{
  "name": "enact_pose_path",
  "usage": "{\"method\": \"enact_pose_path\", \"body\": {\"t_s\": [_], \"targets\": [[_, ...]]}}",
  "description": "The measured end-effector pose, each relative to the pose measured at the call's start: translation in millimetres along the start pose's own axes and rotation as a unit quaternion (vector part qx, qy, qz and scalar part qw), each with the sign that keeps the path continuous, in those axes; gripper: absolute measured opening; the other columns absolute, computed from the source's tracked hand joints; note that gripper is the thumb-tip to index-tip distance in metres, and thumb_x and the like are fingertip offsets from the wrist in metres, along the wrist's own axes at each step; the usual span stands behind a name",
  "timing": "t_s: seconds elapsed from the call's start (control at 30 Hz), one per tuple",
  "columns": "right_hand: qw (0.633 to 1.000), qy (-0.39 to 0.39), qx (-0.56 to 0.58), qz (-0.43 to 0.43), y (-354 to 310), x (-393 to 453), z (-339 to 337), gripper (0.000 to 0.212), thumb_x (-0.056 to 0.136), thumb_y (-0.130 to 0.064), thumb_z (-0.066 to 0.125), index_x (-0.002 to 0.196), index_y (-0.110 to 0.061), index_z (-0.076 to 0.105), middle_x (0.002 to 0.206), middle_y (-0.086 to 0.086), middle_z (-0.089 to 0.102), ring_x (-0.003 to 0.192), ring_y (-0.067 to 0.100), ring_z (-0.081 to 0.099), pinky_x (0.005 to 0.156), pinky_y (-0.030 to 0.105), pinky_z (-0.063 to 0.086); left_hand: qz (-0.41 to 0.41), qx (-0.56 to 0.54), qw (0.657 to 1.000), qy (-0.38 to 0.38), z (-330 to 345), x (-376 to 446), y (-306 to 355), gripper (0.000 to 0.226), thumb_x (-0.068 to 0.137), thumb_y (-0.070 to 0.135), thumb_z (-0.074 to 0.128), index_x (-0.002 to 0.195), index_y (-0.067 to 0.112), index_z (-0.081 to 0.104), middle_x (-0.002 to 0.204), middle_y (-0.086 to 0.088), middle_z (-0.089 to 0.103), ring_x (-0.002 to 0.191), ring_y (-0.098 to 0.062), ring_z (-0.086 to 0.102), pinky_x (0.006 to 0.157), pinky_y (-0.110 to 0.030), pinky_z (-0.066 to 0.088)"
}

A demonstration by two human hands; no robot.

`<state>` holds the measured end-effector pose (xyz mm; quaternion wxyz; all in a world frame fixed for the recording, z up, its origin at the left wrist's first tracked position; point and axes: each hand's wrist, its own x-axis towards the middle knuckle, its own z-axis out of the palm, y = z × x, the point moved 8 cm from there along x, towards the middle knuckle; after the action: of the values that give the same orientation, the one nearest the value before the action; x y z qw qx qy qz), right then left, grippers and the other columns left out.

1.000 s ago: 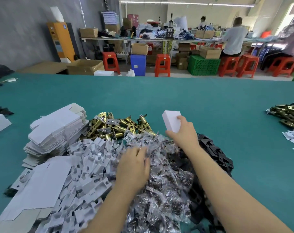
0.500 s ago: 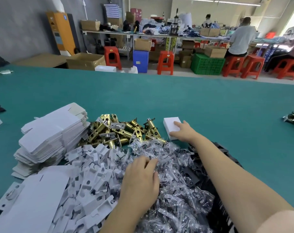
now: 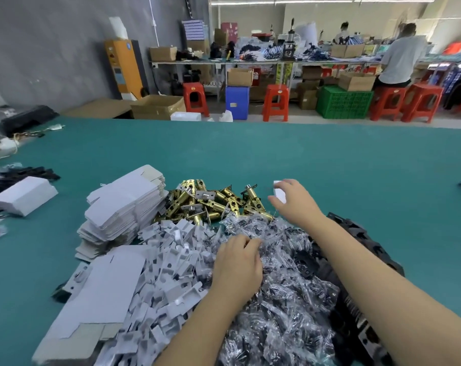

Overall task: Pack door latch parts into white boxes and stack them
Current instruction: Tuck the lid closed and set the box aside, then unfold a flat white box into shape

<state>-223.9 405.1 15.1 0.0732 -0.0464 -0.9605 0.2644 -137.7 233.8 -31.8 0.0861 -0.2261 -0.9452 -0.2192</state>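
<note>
The right hand (image 3: pixel 294 203) grips a small white box (image 3: pixel 279 192) on the green surface (image 3: pixel 329 167), just right of the brass latches (image 3: pixel 210 200). The left hand (image 3: pixel 237 262) rests with curled fingers in a heap of clear plastic packets (image 3: pixel 282 299); whether it holds one I cannot tell. White inserts (image 3: pixel 168 260) lie left of it, beside stacked flat cartons (image 3: pixel 123 204).
</note>
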Motion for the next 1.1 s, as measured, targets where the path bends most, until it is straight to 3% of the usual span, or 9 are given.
{"method": "enact_pose_path", "body": {"t_s": [0.1, 0.2, 0.27, 0.37, 0.43, 0.5, 0.6, 0.8, 1.1], "targets": [[0.996, -0.038, 0.02, -0.078, -46.4, -55.6, 7.7, 0.04, 0.105, -0.034, 0.054, 0.14, -0.015, 0.06, 0.145, 0.002, 0.059, 0.134, 0.019, 0.052, 0.111, 0.035, 0.039, -0.037, -0.003, 0.997, -0.071, -7.5, 8.0, 5.2, 0.022, 0.103, 0.026, 0.05, 0.119, 0.024, 0.064, 0.104, 0.004, 0.061, 0.09, -0.013, 0.051, 0.089, -0.033, 0.052], [0.991, -0.045, 0.062, -0.112, -68.3, -108.9, 22.3, 0.031, 0.109, -0.029, 0.046, 0.129, -0.016, 0.066, 0.129, 0.003, 0.067, 0.122, 0.022, 0.058, 0.099, 0.034, 0.043, -0.083, -0.075, 0.984, -0.135, -25.7, 10.3, 2.7, 0.018, 0.097, 0.012, 0.05, 0.093, 0.022, 0.064, 0.087, -0.002, 0.067, 0.076, -0.023, 0.064, 0.074, -0.043, 0.06], [0.99, -0.04, 0.076, -0.11, -66.9, -132.7, 32.1, 0.034, 0.111, -0.032, 0.039, 0.134, -0.022, 0.061, 0.126, -0.001, 0.066, 0.122, 0.02, 0.056, 0.096, 0.034, 0.043, -0.087, -0.114, 0.984, -0.104, -48.8, 3.7, -3.0, 0.027, 0.101, 0.012, 0.046, 0.104, 0.025, 0.07, 0.091, 0.001, 0.071, 0.069, -0.015, 0.064, 0.059, -0.031, 0.055], [0.994, -0.058, -0.01, -0.087, -50.6, -153.1, 55.2, 0.052, 0.11, -0.045, 0.036, 0.155, -0.02, 0.043, 0.158, -0.001, 0.046, 0.155, 0.017, 0.025, 0.125, 0.036, 0.023, -0.11, -0.101, 0.989, 0.021, -97.6, -17.6, -33.5, 0.027, 0.105, 0.017, 0.049, 0.116, 0.025, 0.072, 0.088, 0.011, 0.068, 0.055, 0.003, 0.05, 0.048, -0.013, 0.035], [0.99, -0.062, -0.069, -0.105, -47.9, -160.5, 65.7, 0.058, 0.109, -0.049, 0.036, 0.159, -0.02, 0.037, 0.166, -0.003, 0.033, 0.159, 0.017, 0.007, 0.127, 0.033, 0.003, -0.13, 0.01, 0.989, 0.07, -125.4, -35.4, -63.1, 0.024, 0.105, 0.019, 0.048, 0.11, 0.024, 0.071, 0.091, 0.009, 0.07, 0.062, 0.001, 0.055, 0.052, -0.017, 0.045], [0.988, -0.062, -0.081, -0.113, -47.9, -162.5, 70.1, 0.058, 0.108, -0.052, 0.035, 0.157, -0.023, 0.039, 0.168, -0.003, 0.028, 0.159, 0.017, 0.001, 0.124, 0.032, -0.003, -0.186, 0.147, 0.971, 0.031, -135.5, -51.1, -99.7, 0.021, 0.104, 0.018, 0.046, 0.108, 0.022, 0.066, 0.098, 0.003, 0.069, 0.078, -0.011, 0.063, 0.065, -0.029, 0.056], [0.987, -0.067, -0.093, -0.112, -46.8, -163.5, 69.4, 0.057, 0.107, -0.054, 0.033, 0.155, -0.024, 0.042, 0.169, -0.003, 0.026, 0.159, 0.016, -0.001, 0.121, 0.031, -0.006, -0.256, 0.251, 0.931, -0.066, -130.0, -77.3, -145.1, 0.021, 0.1, 0.02, 0.047, 0.114, 0.021, 0.062, 0.111, -0.001, 0.062, 0.103, -0.021, 0.059, 0.068, -0.032, 0.045], [0.986, -0.085, -0.1, -0.103, -46.4, -160.2, 71.2, 0.054, 0.108, -0.052, 0.037, 0.153, -0.024, 0.044, 0.168, -0.002, 0.028, 0.159, 0.017, 0.003, 0.124, 0.035, -0.003, -0.265, 0.262, 0.922, -0.105, -113.4, -92.9, -179.4, 0.042, 0.102, 0.053, 0.04, 0.128, 0.022, 0.054, 0.129, -0.004, 0.056, 0.121, -0.026, 0.052, 0.088, -0.036, 0.047], [0.988, -0.097, -0.073, -0.097, -45.1, -158.5, 70.3, 0.052, 0.108, -0.051, 0.039, 0.151, -0.022, 0.047, 0.166, -0.002, 0.032, 0.159, 0.018, 0.006, 0.128, 0.039, 0.005, -0.254, 0.262, 0.924, -0.112, -119.0, -87.9, -185.6, 0.048, 0.098, 0.061, 0.045, 0.121, 0.021, 0.054, 0.116, 0.0, 0.065, 0.109, -0.022, 0.059, 0.069, -0.031, 0.043]]}}
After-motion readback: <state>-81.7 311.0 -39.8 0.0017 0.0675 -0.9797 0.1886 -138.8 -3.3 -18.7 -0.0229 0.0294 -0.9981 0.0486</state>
